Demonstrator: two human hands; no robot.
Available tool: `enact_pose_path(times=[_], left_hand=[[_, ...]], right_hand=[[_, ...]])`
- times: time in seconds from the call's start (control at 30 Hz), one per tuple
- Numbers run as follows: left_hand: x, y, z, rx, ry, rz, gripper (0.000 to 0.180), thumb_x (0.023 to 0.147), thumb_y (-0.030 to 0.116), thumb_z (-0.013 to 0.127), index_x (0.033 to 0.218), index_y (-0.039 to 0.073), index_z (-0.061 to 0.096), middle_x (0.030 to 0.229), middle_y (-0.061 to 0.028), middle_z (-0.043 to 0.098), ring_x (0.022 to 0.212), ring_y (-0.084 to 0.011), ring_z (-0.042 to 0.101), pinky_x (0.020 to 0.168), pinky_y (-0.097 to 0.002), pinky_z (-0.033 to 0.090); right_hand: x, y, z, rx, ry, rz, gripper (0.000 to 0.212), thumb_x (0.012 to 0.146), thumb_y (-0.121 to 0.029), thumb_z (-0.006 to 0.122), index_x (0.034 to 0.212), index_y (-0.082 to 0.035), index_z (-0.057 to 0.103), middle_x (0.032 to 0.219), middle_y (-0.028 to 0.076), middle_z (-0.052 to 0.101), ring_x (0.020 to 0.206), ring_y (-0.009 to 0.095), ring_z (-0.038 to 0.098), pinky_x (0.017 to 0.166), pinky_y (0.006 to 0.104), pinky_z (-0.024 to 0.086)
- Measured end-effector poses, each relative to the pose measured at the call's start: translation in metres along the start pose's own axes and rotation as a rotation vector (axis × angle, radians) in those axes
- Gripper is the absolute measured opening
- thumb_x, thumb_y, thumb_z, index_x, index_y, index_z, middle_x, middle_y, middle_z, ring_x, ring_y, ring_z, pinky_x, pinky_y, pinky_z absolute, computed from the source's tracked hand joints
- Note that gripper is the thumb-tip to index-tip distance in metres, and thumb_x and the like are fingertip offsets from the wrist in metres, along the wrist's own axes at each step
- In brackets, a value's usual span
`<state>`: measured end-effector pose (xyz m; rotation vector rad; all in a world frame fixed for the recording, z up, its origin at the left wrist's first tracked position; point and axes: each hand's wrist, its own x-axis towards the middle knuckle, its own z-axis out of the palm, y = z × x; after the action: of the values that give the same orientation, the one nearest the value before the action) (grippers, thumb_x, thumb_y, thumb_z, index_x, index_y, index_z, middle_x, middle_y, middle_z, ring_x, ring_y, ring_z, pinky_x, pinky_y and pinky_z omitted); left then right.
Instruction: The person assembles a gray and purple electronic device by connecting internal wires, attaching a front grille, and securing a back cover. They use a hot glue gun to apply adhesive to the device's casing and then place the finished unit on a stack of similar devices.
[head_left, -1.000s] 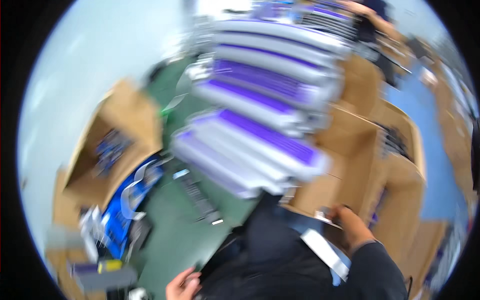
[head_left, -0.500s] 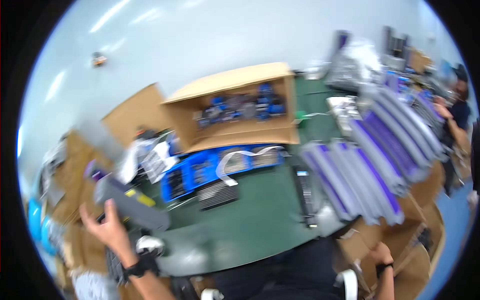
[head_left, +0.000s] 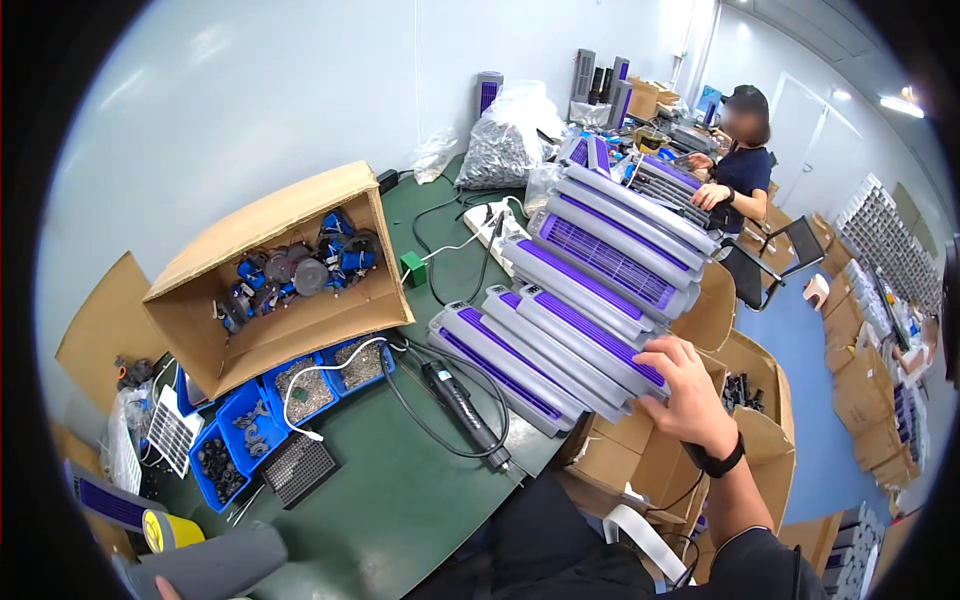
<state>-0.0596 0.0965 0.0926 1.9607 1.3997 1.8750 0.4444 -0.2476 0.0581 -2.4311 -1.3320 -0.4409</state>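
My right hand grips the near end of a grey tower fan with a purple grille, thumb and fingers on either side of it. That fan lies in a row of several similar fans on the right of the table. At the lower left edge only a fingertip of my left hand shows, against a dark grey housing; the rest of the hand is out of the picture. A yellow round part is beside that housing.
A cardboard box of small motors stands behind blue bins of small parts. An electric screwdriver with its cable lies on the green table. Open cartons stand at the right. A co-worker works farther back.
The view has swung right. My right hand has risen from beside the cartons to a fan's end. My left hand, earlier spread by the grey housing, is now mostly out of view.
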Motion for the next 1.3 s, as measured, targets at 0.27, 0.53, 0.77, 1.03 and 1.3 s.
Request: enact_pose_path(times=[0.27,0.53,0.77,1.03,1.3], left_hand=[[-0.101,-0.018,0.026,-0.727,-0.081,-0.573,0.076,0.102,0.028,0.072,0.159,-0.006,0.037,0.153,-0.0197,0.053,0.138,-0.0336,0.053,0.121,-0.0489,0.04],[-0.122,-0.053,0.018,-0.445,-0.723,-0.669,0.068,0.08,0.004,0.081,0.144,-0.003,0.059,0.136,-0.0142,0.065,0.129,-0.0279,0.059,0.115,-0.038,0.041],[-0.141,-0.033,0.024,-0.037,-0.815,-0.319,0.096,0.072,0.018,0.098,0.153,-0.002,0.05,0.153,-0.0262,0.054,0.144,-0.0371,0.049,0.12,-0.0445,0.038],[-0.132,0.088,0.025,-0.031,-0.852,0.521,0.083,0.079,0.041,0.089,0.153,0.018,0.059,0.168,-0.0235,0.039,0.158,-0.0481,0.03,0.126,-0.0674,0.018],[-0.115,0.102,0.038,-0.21,-1.086,0.258,0.114,0.078,0.036,0.097,0.163,-0.007,0.034,0.137,-0.0255,0.057,0.122,-0.0386,0.058,0.109,-0.049,0.046]], right_hand=[[-0.02,0.027,0.04,0.084,-0.064,0.125,0.069,0.071,0.018,0.054,0.136,-0.004,0.065,0.144,0.021,0.063,0.138,0.04,0.057,0.114,0.0467,0.05],[-0.034,0.048,0.06,0.055,0.384,0.105,0.047,0.083,0.017,0.061,0.125,-0.001,0.072,0.114,0.02,0.077,0.103,0.037,0.076,0.09,0.0415,0.061],[-0.029,0.018,0.023,0.313,0.511,0.17,0.037,0.09,0.013,0.064,0.124,0.003,0.073,0.106,0.012,0.08,0.094,0.019,0.076,0.083,0.0319,0.058],[-0.019,-0.075,-0.011,1.363,-0.012,0.394,0.029,0.074,-0.005,0.091,0.093,0.008,0.073,0.085,0.009,0.077,0.069,0.01,0.064,0.064,0.026,0.048],[-0.005,-0.14,0.028,1.876,-0.475,0.213,0.073,0.088,-0.053,0.079,0.116,0.012,0.062,0.113,0.027,0.074,0.092,0.031,0.074,0.08,0.0425,0.062]])
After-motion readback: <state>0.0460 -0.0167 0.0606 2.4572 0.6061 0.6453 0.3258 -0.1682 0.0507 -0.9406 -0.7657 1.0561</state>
